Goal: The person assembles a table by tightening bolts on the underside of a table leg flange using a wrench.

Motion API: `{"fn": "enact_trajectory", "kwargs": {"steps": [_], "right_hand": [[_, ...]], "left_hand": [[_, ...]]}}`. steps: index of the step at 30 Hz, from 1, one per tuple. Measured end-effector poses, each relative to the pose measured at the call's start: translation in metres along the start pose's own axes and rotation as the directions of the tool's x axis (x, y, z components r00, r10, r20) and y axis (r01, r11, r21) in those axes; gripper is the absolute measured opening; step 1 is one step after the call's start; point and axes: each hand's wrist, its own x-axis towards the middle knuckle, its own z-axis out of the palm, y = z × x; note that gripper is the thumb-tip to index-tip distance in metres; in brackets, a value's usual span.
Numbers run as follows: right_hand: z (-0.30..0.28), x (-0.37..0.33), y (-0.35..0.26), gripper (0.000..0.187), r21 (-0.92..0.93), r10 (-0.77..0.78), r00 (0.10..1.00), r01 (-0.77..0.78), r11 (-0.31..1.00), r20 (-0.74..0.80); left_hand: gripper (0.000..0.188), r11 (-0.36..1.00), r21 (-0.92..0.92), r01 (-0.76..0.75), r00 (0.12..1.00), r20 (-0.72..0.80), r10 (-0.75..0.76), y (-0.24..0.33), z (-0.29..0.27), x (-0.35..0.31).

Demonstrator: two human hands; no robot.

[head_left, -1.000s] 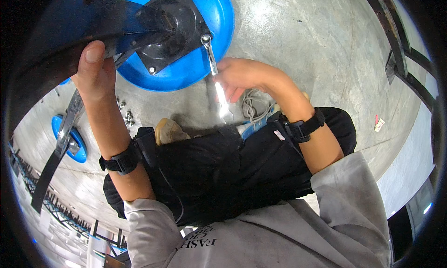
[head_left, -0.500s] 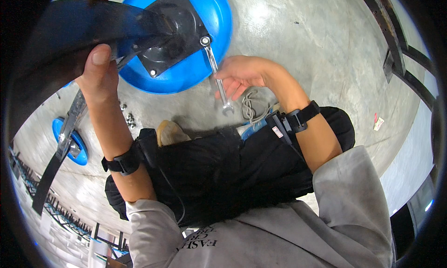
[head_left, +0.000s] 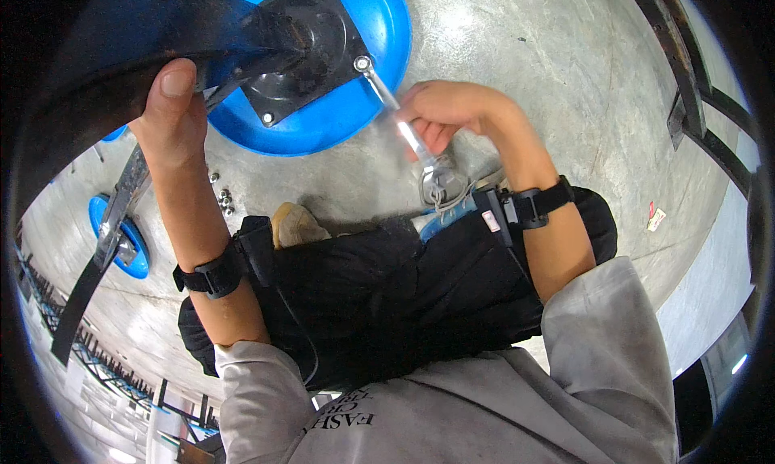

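Wrench (head_left: 400, 117) swung lower since before, right hand (head_left: 444, 113) gripping it, left hand (head_left: 173, 117) clamped on black bar (head_left: 121, 28), small red-white label (head_left: 655, 218) on floor at right.

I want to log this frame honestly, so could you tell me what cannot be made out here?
- Head view: wrench handle, blurred and partly hidden in the right hand.
- Small nuts on the floor: too small to count.
- Black bar under the left hand: cut off by the dark rim.

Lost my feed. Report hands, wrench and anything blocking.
Left hand grips the black curved panel. Right hand holds the wrench, head on a bolt of the black plate. Loose nuts on floor, clear of the work.
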Motion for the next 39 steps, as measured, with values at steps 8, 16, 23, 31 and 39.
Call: {"fn": "enact_trajectory", "kwargs": {"steps": [8,16,23,31,39], "right_hand": [[-0.032,-0.013,0.006,0.02,-0.771,-0.579,0.578,-0.145,0.62,-0.575],[-0.023,-0.034,-0.011,0.02,-0.711,-0.7,0.52,0.228,0.666,-0.489],[0.022,-0.007,-0.009,0.026,-0.335,-0.273,0.937,0.191,0.923,-0.218],[0.027,-0.002,-0.007,0.033,-0.117,-0.153,0.982,0.14,0.983,-0.113],[0.024,0.006,-0.001,0.029,-0.103,-0.086,0.992,0.077,0.992,-0.092]], "left_hand": [[0.083,1.0,0.02,-0.016,1.0,-0.006,0.016,0.007,0.005,0.001],[0.088,0.996,0.056,0.065,0.994,0.082,-0.069,0.006,-0.004,0.003],[0.088,0.996,0.088,-0.011,0.994,0.11,0.001,0.009,-0.004,0.005],[0.084,0.998,0.049,-0.033,0.987,0.161,0.025,0.007,-0.006,0.007],[0.082,0.998,0.019,-0.068,0.99,0.125,0.065,0.004,-0.004,0.009]]}}
